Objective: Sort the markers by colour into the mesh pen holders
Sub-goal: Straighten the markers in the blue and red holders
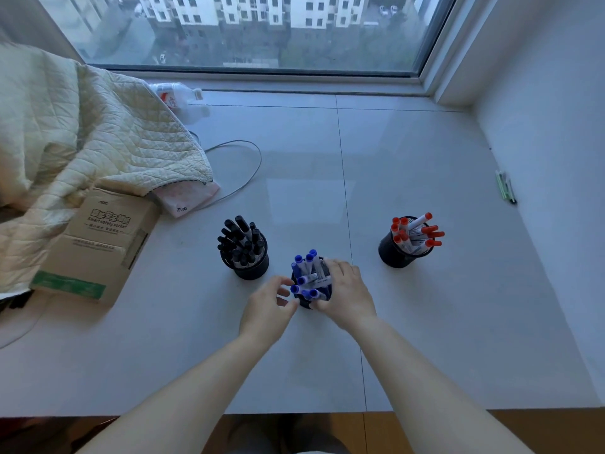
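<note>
Head view: at the far left a cream quilted blanket drapes over a brown cardboard box with printed lettering, and a clear plastic bottle with a red label lies behind it near the window frame. A thin grey cable loops out from under the blanket across the pale grey tiled ledge.

Three black mesh pen holders stand on the ledge. The left holder is packed with black-capped markers, caps up and fanned slightly toward the left. The middle holder, nearest the person, carries blue-capped markers; some stand upright, others lean with their caps toward the left hand. The left hand sits just beside this holder with its fingers loosely curled near the blue caps; whether they pinch one cannot be told. The right hand wraps the holder's right side, fingers curled round it. The right holder stands well apart, its red-capped markers slanting up and to the right.

A few green and dark pens lie by the white right wall. Beyond the glass, white apartment blocks show below.
</note>
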